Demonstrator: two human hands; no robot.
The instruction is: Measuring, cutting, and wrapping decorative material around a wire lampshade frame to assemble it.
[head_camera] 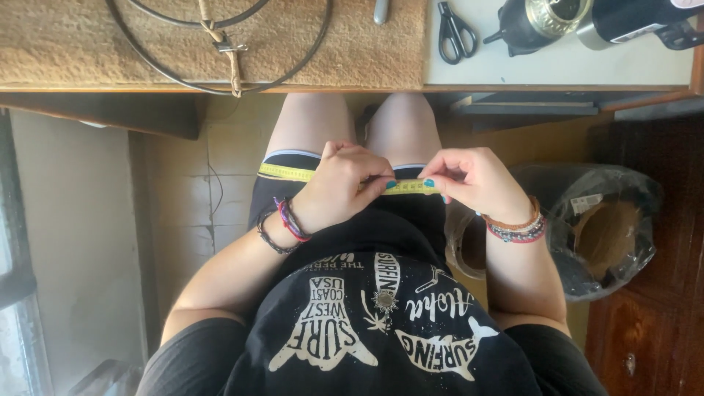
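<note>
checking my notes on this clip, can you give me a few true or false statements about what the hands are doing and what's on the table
1. Both hands hold a yellow measuring tape stretched between them. True: the left hand and the right hand pinch it over the lap.
2. The scissors are in the right hand. False: they lie on the white table top, apart from both hands.
3. A wire ring lies on the brown mat. True.
4. The wrists are bare. False: both wear bracelets.
5. A bag of clear plastic sits on the floor by the right arm. True.
6. The tape lies flat on the table. False: it is held above the thighs, below the table edge.
</note>
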